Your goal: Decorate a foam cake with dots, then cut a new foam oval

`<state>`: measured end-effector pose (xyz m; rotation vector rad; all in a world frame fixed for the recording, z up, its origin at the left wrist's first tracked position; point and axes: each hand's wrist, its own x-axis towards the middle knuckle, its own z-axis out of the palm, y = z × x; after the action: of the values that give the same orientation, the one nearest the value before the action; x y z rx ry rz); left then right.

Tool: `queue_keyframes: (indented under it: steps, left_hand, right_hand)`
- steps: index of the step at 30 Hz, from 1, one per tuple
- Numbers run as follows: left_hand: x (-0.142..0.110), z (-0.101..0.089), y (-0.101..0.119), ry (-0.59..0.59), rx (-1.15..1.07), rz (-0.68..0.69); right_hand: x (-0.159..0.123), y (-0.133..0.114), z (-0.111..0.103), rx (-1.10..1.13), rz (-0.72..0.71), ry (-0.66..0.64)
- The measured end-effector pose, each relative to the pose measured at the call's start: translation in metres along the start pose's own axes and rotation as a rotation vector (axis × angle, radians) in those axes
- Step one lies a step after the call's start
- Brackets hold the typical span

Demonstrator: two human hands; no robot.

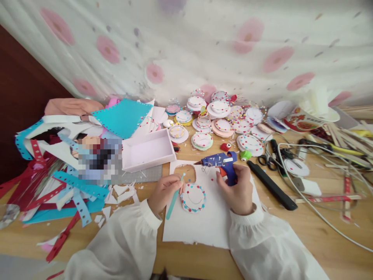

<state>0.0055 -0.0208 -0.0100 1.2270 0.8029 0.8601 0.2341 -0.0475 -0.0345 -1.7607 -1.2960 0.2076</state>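
My left hand (163, 191) is closed in a pinch on a thin teal strip (174, 200), beside a round white paper piece (193, 197) edged with red and blue dots. My right hand (237, 190) grips the handle of a blue glue gun (221, 161) whose nozzle points left, just above the round piece. Both lie over a white paper sheet (210, 221) with a round hole cut near its top.
Several finished dotted round pieces (221, 120) are stacked at the back. A shallow white box (147, 149) stands left of centre, with blue and red punched paper strips (67, 186) further left. Scissors (269, 159), a black bar (272, 186), cables and wooden sticks (344, 136) lie to the right.
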Motion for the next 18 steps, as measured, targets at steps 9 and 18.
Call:
queue_keyframes:
  steps: [9, 18]
  left_hand:
    - [0.0002, 0.0003, 0.0014, -0.002, 0.03, -0.005]
    - [0.0006, 0.0005, 0.0024, -0.017, 0.057, 0.017]
  right_hand:
    - [-0.0079, -0.0056, 0.0012, 0.161, -0.098, 0.069]
    - [-0.0111, -0.0012, 0.0017, 0.058, -0.185, 0.067]
